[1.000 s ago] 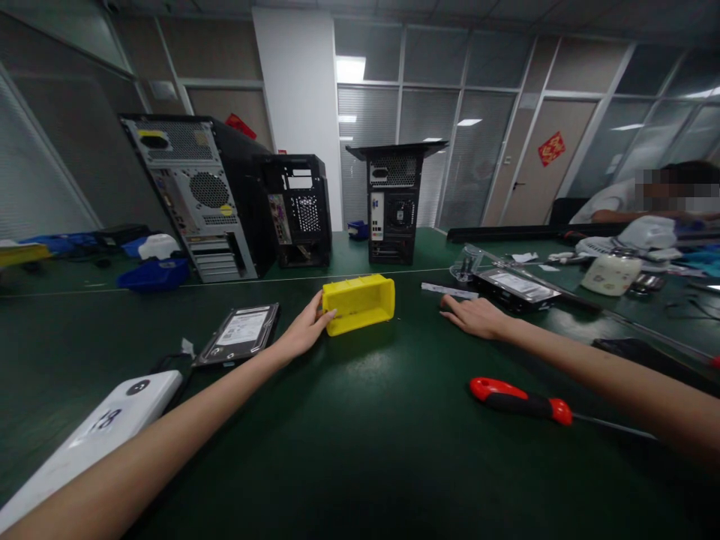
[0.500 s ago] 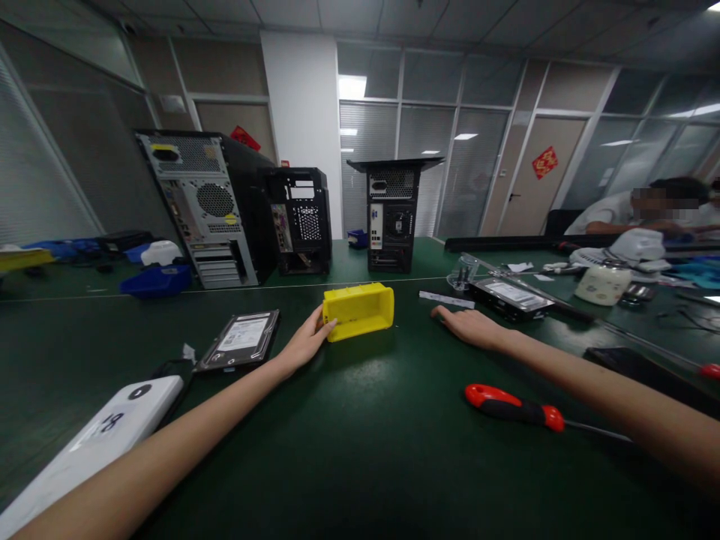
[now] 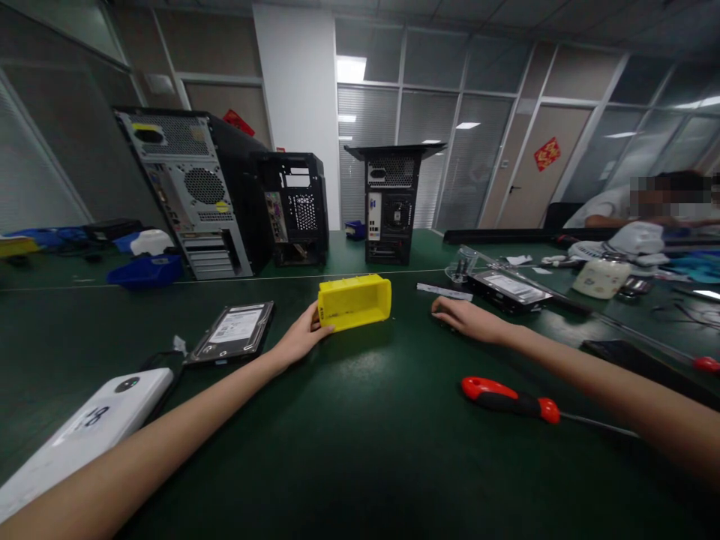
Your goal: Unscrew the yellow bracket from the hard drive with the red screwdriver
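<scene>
A yellow plastic bin lies on its side on the green table, its open side facing me. My left hand grips the bin's left end, with the thumb at its lower edge. To the right, my right hand rests low over the table with its fingers curled down; whether anything is beneath the fingertips is hidden. Just behind it is a pale labelled strip. A red and black screwdriver lies nearer to me, under the right forearm's line.
Hard drives lie at left and right. A white power bank is beside my left forearm. Three computer cases stand behind, near a blue bin. Cup and a seated person are at right.
The view has shifted slightly, so most things sit a little higher and further left. The fingers of my right hand have curled in more. My left hand still grips the yellow bin.
</scene>
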The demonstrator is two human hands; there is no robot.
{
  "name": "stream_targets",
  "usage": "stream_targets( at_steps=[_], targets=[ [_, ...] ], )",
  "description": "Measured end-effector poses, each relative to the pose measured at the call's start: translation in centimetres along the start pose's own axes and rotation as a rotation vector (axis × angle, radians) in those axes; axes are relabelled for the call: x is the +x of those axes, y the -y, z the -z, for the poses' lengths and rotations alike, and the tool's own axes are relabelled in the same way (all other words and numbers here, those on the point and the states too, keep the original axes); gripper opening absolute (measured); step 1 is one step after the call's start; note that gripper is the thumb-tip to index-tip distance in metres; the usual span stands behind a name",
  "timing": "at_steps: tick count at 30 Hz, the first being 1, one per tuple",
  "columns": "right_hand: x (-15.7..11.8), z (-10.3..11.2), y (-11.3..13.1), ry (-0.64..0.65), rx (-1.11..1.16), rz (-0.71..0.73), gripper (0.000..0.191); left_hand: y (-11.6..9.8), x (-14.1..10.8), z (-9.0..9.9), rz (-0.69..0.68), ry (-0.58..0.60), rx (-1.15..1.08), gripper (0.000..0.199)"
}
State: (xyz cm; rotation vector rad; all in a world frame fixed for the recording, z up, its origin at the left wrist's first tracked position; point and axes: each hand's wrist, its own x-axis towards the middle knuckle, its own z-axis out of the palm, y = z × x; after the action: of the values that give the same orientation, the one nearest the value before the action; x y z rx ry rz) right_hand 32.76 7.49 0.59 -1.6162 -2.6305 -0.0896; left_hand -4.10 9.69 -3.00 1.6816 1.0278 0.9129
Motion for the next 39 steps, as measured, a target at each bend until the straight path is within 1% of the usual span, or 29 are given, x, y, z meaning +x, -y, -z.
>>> stream_targets(
  at_steps=[3, 5, 8, 10, 14, 16, 19, 20, 21, 22, 23, 24, 25, 26, 27, 28, 29, 31, 32, 35, 37, 39],
  targets=[
    [-0.7, 1.2, -1.0, 0.021, -0.065, -0.097, 0.042, -0.2, -0.2, 0.0, 0.011, 0.013, 0.014, 0.069],
    [-1.2, 1.5, -1.0, 0.043, -0.144, -0.19, 0.051, -0.3, -0.2, 0.0, 0.009, 0.015, 0.037, 0.068],
    [-1.7, 0.9, 0.3, 0.081, -0.24, -0.281, 0.066, -0.2, -0.2, -0.1, -0.014, 0.017, 0.076, 0.066],
    [-1.7, 0.3, 1.8, 0.093, -0.279, -0.302, 0.07, -0.1, -0.2, -0.1, -0.032, 0.017, 0.109, 0.064],
    [-1.1, -0.2, 3.8, 0.123, -0.342, -0.298, 0.064, 0.0, -0.2, 0.0, -0.057, 0.004, 0.16, 0.062],
    [-0.7, 0.0, 4.0, 0.162, -0.369, -0.286, 0.055, 0.0, -0.1, -0.1, -0.067, 0.003, 0.18, 0.058],
    [-0.1, 0.4, 4.0, 0.242, -0.397, -0.265, 0.037, 0.1, -0.1, -0.2, -0.085, -0.018, 0.218, 0.056],
    [0.0, 0.5, 3.9, 0.268, -0.402, -0.256, 0.033, 0.1, -0.1, -0.3, -0.092, -0.046, 0.238, 0.057],
    [0.2, 0.6, 3.9, 0.291, -0.403, -0.248, 0.031, 0.0, -0.3, -0.5, -0.107, -0.1, 0.272, 0.059],
    [0.3, 0.6, 3.9, 0.309, -0.403, -0.241, 0.03, -0.1, -0.5, -0.7, -0.132, -0.173, 0.32, 0.06],
    [0.4, 0.7, 4.0, 0.324, -0.401, -0.236, 0.03, -0.4, -0.9, -1.0, -0.179, -0.278, 0.382, 0.058],
    [0.5, 0.8, 4.0, 0.335, -0.398, -0.234, 0.03, -0.7, -1.4, -1.3, -0.254, -0.392, 0.471, 0.055],
    [0.5, 0.9, 4.1, 0.344, -0.394, -0.233, 0.03, -1.3, -2.0, -1.8, -0.351, -0.475, 0.539, 0.049],
    [0.5, 0.9, 4.1, 0.349, -0.39, -0.233, 0.03, -1.9, -2.8, -2.4, -0.451, -0.49, 0.577, 0.041],
    [0.5, 1.0, 4.2, 0.351, -0.386, -0.235, 0.03, -2.6, -3.6, -3.0, -0.537, -0.422, 0.605, 0.034],
    [0.5, 1.1, 4.3, 0.352, -0.382, -0.238, 0.029, -3.4, -4.4, -3.6, -0.583, -0.293, 0.631, 0.029],
    [0.5, 1.2, 4.4, 0.349, -0.376, -0.24, 0.029, -4.1, -5.1, -4.3, -0.586, -0.169, 0.654, 0.027],
    [0.7, 1.5, 4.6, 0.336, -0.361, -0.244, 0.028, -5.1, -6.2, -5.3, -0.532, 0.048, 0.695, 0.034],
    [0.8, 1.7, 4.8, 0.324, -0.35, -0.245, 0.028, -5.5, -6.5, -5.6, -0.502, 0.109, 0.702, 0.035],
    [1.8, 2.6, 5.8, 0.28, -0.284, -0.209, 0.028, -5.4, -6.4, -5.6, -0.434, 0.204, 0.682, 0.032],
    [2.9, 3.0, 7.0, 0.257, -0.213, -0.139, 0.028, -4.8, -5.8, -5.0, -0.4, 0.22, 0.68, 0.033],
    [4.4, 3.2, 8.7, 0.24, -0.148, -0.06, 0.026, -4.0, -5.4, -4.5, -0.358, 0.199, 0.721, 0.037]
  ],
)
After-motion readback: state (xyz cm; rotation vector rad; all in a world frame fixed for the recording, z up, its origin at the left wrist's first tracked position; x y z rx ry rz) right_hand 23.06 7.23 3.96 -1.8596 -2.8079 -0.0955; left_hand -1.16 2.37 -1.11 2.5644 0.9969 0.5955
